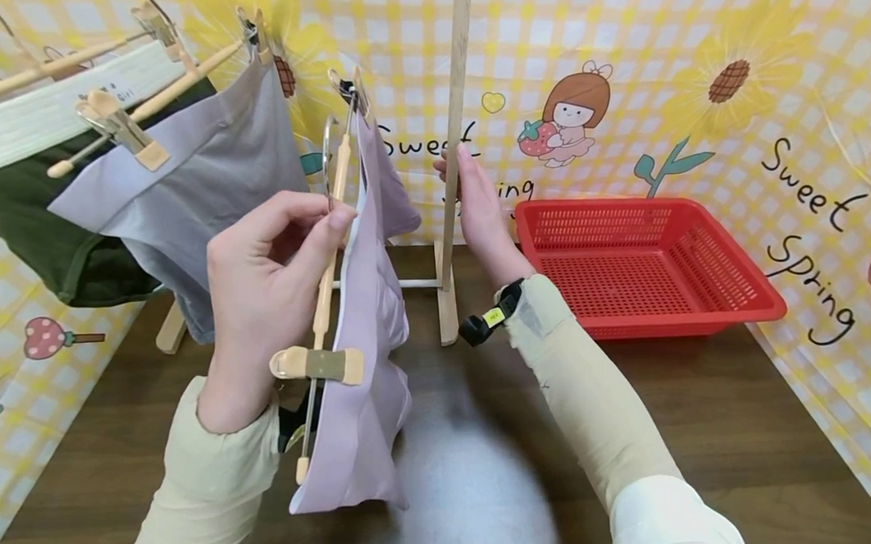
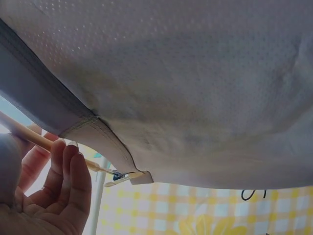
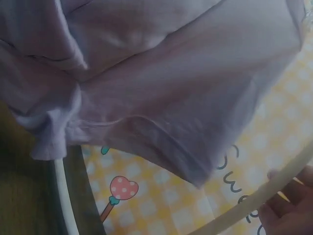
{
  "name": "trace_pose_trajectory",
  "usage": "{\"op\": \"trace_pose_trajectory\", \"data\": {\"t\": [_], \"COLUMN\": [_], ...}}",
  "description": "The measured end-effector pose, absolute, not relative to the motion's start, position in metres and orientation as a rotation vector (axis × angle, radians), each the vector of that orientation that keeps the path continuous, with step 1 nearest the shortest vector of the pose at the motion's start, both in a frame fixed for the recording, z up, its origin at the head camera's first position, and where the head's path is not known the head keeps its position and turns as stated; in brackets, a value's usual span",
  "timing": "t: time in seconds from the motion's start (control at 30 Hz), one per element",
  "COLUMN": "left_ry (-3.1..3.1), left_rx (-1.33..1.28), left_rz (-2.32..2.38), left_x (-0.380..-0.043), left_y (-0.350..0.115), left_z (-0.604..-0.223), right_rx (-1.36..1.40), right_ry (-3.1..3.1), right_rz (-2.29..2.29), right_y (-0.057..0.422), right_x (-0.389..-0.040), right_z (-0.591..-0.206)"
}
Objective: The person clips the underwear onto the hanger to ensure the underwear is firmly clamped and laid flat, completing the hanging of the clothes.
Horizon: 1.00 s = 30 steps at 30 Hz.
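Observation:
My left hand [image 1: 261, 273] pinches a wooden clip hanger [image 1: 324, 306] near the base of its metal hook. Clipped along that hanger by the waistband hang lilac underpants [image 1: 363, 374]; in the left wrist view their fabric [image 2: 195, 98] fills most of the picture. Further right, my right hand [image 1: 484, 212] holds the upright wooden post [image 1: 454, 115] of a rack, fingers behind it and thumb at the near side. The right wrist view shows the lilac underpants [image 3: 161, 98] hanging close by, apart from that hand.
Grey underpants [image 1: 201, 169] and dark green underpants [image 1: 42, 243] with a white waistband hang from hangers at the left. A red perforated basket [image 1: 674, 319] sits on the brown wood-look surface [image 1: 635, 409] at the right. Behind stands a yellow checked backdrop [image 1: 409, 43].

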<state>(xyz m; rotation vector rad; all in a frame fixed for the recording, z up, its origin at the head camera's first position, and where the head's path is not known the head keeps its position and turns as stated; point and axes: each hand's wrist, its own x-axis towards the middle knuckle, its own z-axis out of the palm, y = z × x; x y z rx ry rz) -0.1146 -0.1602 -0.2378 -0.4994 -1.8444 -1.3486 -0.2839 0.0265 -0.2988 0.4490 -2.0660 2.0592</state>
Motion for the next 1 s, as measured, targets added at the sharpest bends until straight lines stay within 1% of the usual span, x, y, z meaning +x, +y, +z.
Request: {"op": "trace_pose_trajectory", "data": {"t": [0.2,0.4,0.57,0.83,1.0], "left_ry": [-1.852,-1.917,-1.984,-2.009,-2.024], "left_rx": [-0.523,-0.474,-0.425,-0.392,-0.384], "left_rz": [-1.341,-1.334,-1.318,-1.376,-1.425], "left_x": [-0.124,-0.139,-0.163,-0.204,-0.226], "left_y": [-0.161,-0.16,-0.165,-0.169,-0.171], "left_z": [-0.227,-0.213,-0.196,-0.162,-0.149], "right_rx": [0.459,0.494,0.545,0.519,0.518], "right_ry": [-2.016,-2.051,-2.031,-2.037,-2.034], "right_rz": [2.002,1.868,1.79,1.743,1.75], "right_y": [0.024,0.025,0.023,0.022,0.023], "right_x": [-0.292,-0.298,-0.303,-0.307,-0.308], "right_z": [-0.302,-0.306,-0.31,-0.312,-0.312]}}
